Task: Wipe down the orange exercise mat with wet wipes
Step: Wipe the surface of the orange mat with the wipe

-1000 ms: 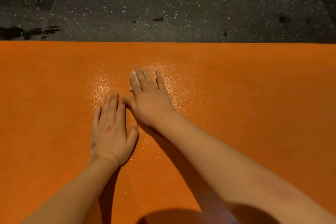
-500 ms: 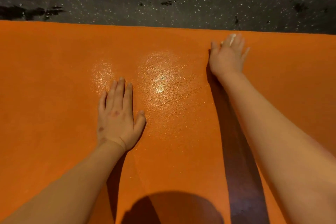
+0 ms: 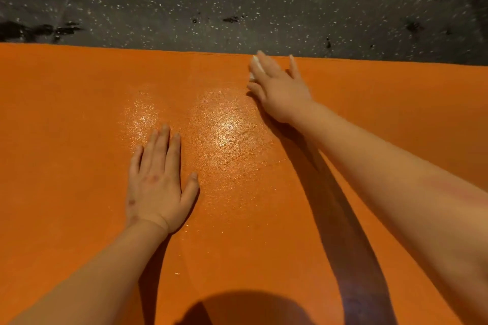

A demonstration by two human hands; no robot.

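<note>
The orange exercise mat (image 3: 79,103) fills most of the view, with a wet glistening patch (image 3: 227,129) near its middle. My right hand (image 3: 280,90) lies flat with straight fingers at the mat's far edge, pressing a white wet wipe (image 3: 256,66) that shows only under the fingers on the left side. My left hand (image 3: 159,182) rests flat on the mat, fingers straight, just left of the wet patch and holding nothing.
Beyond the mat's far edge lies dark speckled floor (image 3: 237,8) with black marks at the left (image 3: 39,30). Shadows of my arms and head fall on the near part of the mat (image 3: 250,306).
My right hand with the wipe swept from beside the left hand out to the right and up to the mat's far edge, then back slightly left. The left hand stayed planted.
</note>
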